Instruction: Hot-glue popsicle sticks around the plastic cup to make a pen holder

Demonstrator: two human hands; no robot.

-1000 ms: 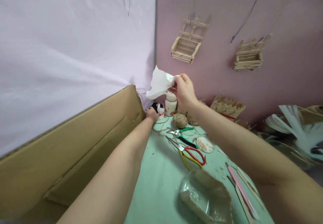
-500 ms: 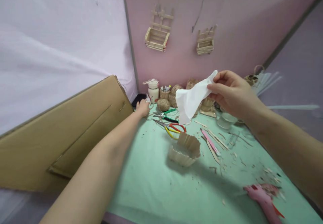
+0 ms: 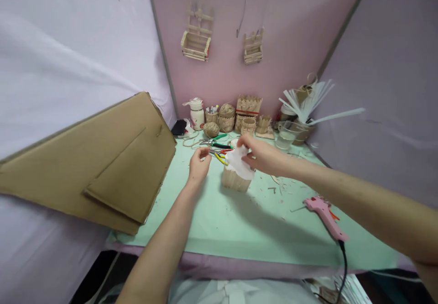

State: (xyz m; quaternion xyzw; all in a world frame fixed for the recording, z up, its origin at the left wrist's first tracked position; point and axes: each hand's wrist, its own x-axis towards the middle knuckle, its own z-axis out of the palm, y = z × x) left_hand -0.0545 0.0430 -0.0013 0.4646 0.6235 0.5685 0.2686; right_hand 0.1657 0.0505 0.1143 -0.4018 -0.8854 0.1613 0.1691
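Observation:
My right hand [image 3: 263, 156] is closed on a white tissue [image 3: 237, 163] and holds it over a small basket of wooden sticks [image 3: 234, 180] on the green table [image 3: 239, 217]. My left hand [image 3: 199, 163] hovers just left of the basket with its fingers curled, holding nothing that I can see. Pliers and scissors [image 3: 221, 149] lie right behind both hands.
A big cardboard sheet [image 3: 99, 162] leans at the left. A pink glue gun [image 3: 325, 212] with its cord lies at the right front. Along the back wall stand a white bottle [image 3: 196, 112], twine balls, stick baskets, a glass [image 3: 284, 136] and a cup of white strips [image 3: 304, 107].
My right hand brought the tissue down from the air to the stick basket. My left hand drew back from the table's far corner to beside the basket. The view pulled back.

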